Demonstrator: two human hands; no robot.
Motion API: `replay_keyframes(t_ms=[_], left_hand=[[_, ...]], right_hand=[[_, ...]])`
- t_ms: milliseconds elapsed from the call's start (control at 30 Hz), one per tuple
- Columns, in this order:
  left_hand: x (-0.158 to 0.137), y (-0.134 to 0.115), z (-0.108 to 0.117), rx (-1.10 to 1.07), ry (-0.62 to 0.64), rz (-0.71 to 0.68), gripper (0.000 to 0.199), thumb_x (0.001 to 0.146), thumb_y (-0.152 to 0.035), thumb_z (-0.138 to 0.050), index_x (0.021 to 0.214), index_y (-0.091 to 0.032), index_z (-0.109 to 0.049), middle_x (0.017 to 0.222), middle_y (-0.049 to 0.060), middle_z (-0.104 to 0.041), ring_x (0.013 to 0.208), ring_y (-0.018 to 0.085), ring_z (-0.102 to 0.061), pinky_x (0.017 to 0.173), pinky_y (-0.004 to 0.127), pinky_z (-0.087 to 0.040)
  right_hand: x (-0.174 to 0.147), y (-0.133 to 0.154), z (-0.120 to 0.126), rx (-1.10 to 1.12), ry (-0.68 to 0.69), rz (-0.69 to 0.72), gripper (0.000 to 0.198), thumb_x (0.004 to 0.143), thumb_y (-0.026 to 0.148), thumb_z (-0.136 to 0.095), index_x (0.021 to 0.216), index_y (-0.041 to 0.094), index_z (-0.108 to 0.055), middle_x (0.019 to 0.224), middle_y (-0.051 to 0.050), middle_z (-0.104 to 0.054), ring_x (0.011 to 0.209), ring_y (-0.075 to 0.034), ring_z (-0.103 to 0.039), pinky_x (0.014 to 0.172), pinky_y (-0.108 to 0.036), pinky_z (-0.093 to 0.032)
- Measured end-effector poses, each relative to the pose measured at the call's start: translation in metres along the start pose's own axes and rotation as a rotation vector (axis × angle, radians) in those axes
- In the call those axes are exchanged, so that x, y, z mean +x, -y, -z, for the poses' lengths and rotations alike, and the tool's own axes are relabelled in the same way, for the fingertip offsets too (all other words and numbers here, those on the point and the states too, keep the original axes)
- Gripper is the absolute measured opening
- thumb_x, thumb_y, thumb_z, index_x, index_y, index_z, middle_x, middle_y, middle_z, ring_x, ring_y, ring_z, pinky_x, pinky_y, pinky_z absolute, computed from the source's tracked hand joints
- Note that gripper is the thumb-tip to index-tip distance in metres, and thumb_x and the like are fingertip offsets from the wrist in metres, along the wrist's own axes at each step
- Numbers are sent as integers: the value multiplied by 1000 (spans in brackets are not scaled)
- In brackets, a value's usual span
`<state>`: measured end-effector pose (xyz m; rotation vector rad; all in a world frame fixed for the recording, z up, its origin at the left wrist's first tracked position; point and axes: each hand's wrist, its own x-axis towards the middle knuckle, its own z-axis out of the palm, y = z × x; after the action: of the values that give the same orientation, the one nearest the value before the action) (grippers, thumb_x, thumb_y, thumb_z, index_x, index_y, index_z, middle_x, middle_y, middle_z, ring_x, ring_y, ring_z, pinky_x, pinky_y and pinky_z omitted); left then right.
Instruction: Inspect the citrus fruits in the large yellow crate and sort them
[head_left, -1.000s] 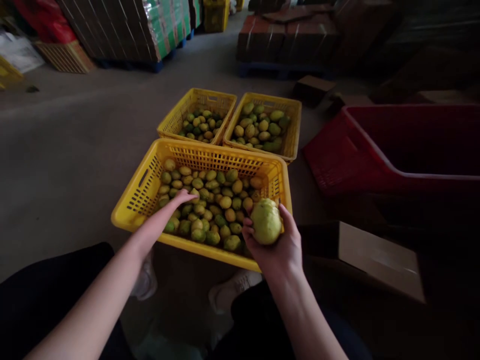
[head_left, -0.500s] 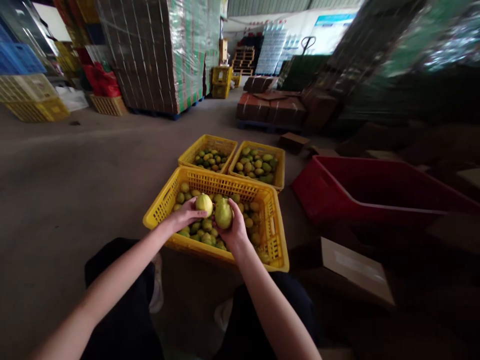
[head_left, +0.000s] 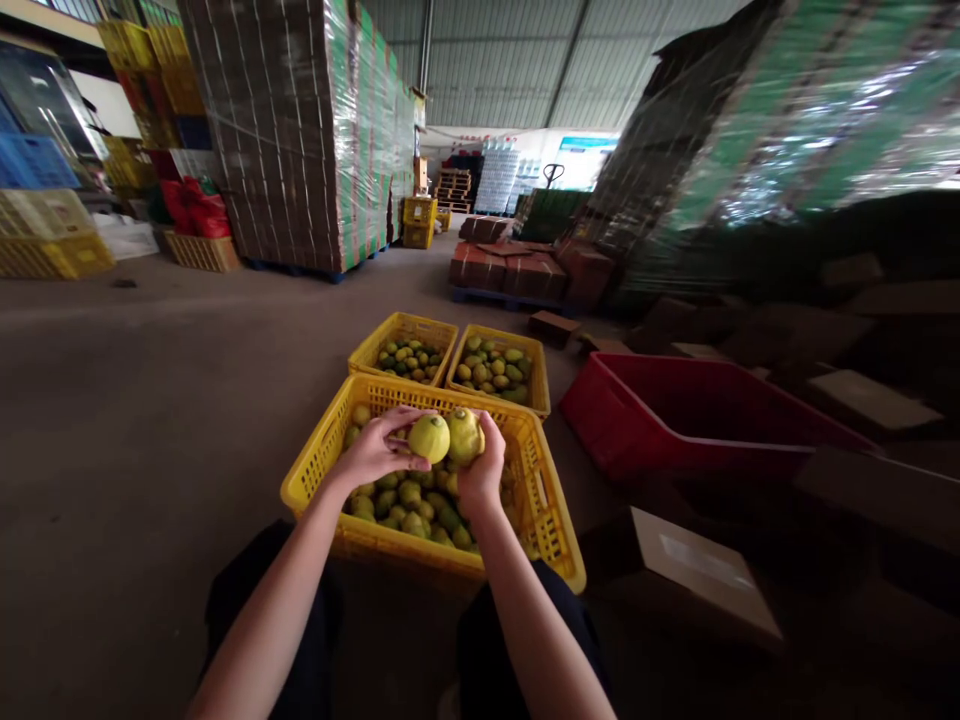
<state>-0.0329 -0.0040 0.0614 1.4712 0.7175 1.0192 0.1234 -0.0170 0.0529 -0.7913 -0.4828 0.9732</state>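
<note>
My left hand [head_left: 382,443] is closed around a pale yellow-green lemon [head_left: 429,439], its stem end turned up. Beside it, my right hand [head_left: 484,462] grips a second lemon [head_left: 464,436], which has a bumpier, mottled skin. The two fruits are side by side, very close together; whether they touch I cannot tell. Both hands are above a large yellow plastic crate [head_left: 559,520] with slotted walls. Many more green and yellow lemons [head_left: 411,495] fill its bottom, partly hidden by my hands and forearms.
Behind the near crate stand two more yellow crates, a left one [head_left: 360,345] and a right one [head_left: 541,375], both holding fruit. A red tub [head_left: 622,430] and a cardboard box [head_left: 697,560] lie to the right. Wrapped carton stacks [head_left: 262,130] rise farther back.
My view has tilted up, so the surroundings sit lower. Both hands have brought their lemons closer together, and the right-hand lemon has been turned so that its end faces up.
</note>
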Motion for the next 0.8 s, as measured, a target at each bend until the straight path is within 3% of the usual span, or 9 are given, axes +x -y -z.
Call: replay_keyframes(t_ms=[167, 300, 467, 533, 667, 800], left_hand=[[6, -1, 1, -127, -89, 66, 62, 54, -23, -90, 113, -21, -69, 112, 8, -67, 111, 27, -61, 90, 33, -53], [12, 4, -3, -218, -220, 67, 53, 58, -26, -88, 107, -22, -69, 117, 7, -67, 121, 27, -57, 99, 34, -48], [20, 9, -8, -303, -259, 142, 53, 65, -37, -82, 113, -19, -67, 119, 9, -68, 118, 29, -58, 90, 36, -53], [23, 11, -9, -318, -273, 158, 50, 69, -36, -79, 114, -19, -66, 117, 8, -68, 113, 27, -61, 87, 34, -54], [30, 19, -9, -347, -381, 335, 28, 82, -28, -64, 108, -17, -65, 101, 8, -72, 98, 23, -67, 82, 32, -55], [35, 27, -11, -377, -423, 512, 28, 89, -31, -53, 106, -12, -63, 90, 10, -73, 87, 23, -68, 73, 30, -56]], right_hand=[[4, 1, -6, 43, -56, 7, 24, 66, 43, -69, 70, 20, -65, 67, 4, -65, 65, -14, -59, 64, -25, -46], [7, 3, -12, 77, -90, -69, 24, 68, 43, -67, 74, 20, -65, 66, 5, -65, 63, -13, -60, 61, -24, -46], [15, 0, -21, 142, -180, -247, 22, 74, 41, -64, 80, 20, -63, 66, 6, -66, 60, -13, -61, 58, -24, -49], [20, -4, -21, 109, -247, -256, 18, 78, 39, -60, 79, 21, -62, 62, 6, -65, 58, -13, -61, 57, -24, -49], [30, -15, -14, -33, -304, -185, 23, 85, 40, -53, 72, 22, -59, 56, 6, -63, 55, -13, -60, 56, -24, -50], [34, -21, -9, 36, -324, -412, 29, 90, 41, -46, 69, 24, -54, 52, 5, -60, 50, -15, -59, 55, -27, -52]])
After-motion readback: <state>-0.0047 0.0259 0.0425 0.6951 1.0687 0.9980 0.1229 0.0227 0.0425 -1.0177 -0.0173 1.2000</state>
